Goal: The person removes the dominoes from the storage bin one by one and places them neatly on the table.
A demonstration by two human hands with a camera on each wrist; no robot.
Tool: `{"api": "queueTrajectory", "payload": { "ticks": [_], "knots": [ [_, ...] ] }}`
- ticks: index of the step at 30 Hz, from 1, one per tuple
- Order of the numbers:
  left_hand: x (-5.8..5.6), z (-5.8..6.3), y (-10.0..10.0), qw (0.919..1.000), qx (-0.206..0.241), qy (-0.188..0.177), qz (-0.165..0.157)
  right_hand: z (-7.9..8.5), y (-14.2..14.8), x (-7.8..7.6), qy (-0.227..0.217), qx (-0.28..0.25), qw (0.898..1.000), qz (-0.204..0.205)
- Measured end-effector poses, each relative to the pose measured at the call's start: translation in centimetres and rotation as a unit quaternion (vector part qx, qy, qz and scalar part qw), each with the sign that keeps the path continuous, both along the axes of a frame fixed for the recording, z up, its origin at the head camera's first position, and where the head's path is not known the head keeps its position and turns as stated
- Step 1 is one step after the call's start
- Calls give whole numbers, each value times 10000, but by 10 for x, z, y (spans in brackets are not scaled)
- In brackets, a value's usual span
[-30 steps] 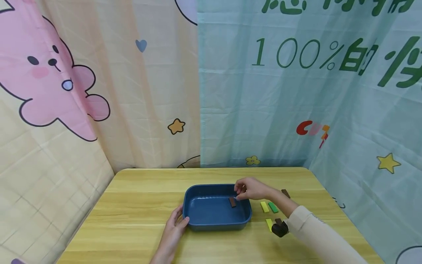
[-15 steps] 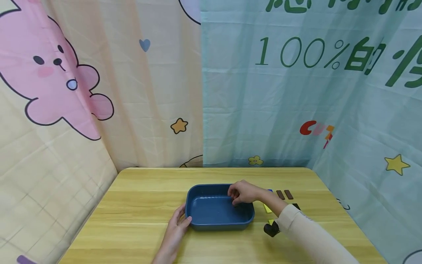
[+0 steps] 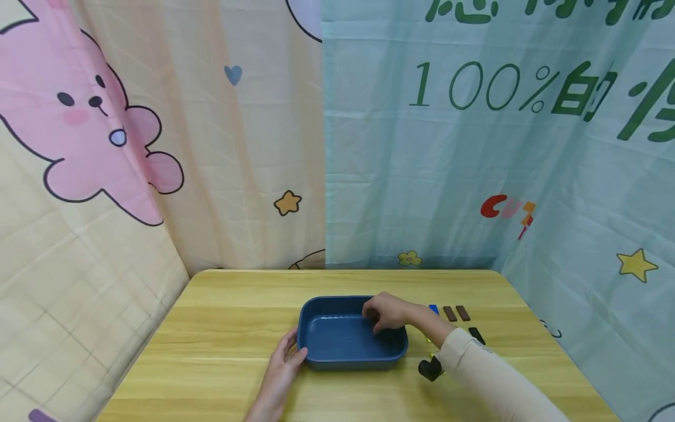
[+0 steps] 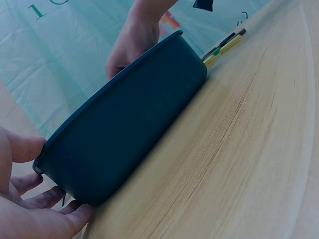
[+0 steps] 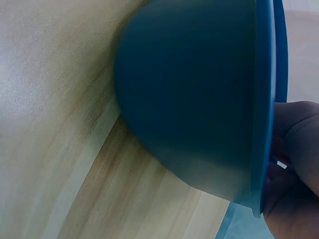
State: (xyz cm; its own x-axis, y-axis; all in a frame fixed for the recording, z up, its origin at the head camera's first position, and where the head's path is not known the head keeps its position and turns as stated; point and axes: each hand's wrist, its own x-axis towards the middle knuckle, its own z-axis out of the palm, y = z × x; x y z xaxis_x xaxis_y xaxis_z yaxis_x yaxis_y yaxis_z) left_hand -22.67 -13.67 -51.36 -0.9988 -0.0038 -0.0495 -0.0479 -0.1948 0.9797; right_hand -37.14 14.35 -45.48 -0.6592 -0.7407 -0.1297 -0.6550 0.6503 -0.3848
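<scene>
A dark blue rectangular basin (image 3: pixel 343 360) stands on the wooden table. My left hand (image 3: pixel 280 366) holds its left side; in the left wrist view the thumb lies at the rim and the fingers (image 4: pixel 45 196) curl under the wall. My right hand (image 3: pixel 389 312) reaches over the basin's right rim with bent fingers pointing down inside. In the right wrist view that hand (image 5: pixel 296 164) is partly cut off behind the rim. Whatever lies at its fingertips is hidden; no brown block shows in the basin now.
Right of the basin lie small flat blocks: a blue one (image 3: pixel 433 309), two brown ones (image 3: pixel 449 313) and a black one (image 3: pixel 477 335). Yellow ones are mostly covered by the right forearm. A black device (image 3: pixel 430 370) sits at the right wrist. Printed curtains (image 3: pixel 253 146) stand behind the table.
My right hand has shifted slightly left and deeper into the basin, over where a brown block was visible. That block is now out of sight. The left hand keeps its hold.
</scene>
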Motion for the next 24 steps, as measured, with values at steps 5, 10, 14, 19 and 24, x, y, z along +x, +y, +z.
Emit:
{"api": "queueTrajectory", "payload": {
  "ticks": [5,10,14,19,24],
  "knots": [
    [0,-1,-1,10000,-6,-72,34,1,-5,1,161,491,9986,132],
    [-1,0,0,9999,-37,-87,53,0,-10,0,281,994,9943,279],
    [-1,0,1,9999,-62,-81,70,-7,-11,-3,534,1138,9908,495],
    [0,0,1,9999,-56,-82,59,-14,-10,-4,746,1071,9892,665],
    [0,1,0,10000,-53,-42,48,-15,-11,-4,603,861,9928,579]
  ]
}}
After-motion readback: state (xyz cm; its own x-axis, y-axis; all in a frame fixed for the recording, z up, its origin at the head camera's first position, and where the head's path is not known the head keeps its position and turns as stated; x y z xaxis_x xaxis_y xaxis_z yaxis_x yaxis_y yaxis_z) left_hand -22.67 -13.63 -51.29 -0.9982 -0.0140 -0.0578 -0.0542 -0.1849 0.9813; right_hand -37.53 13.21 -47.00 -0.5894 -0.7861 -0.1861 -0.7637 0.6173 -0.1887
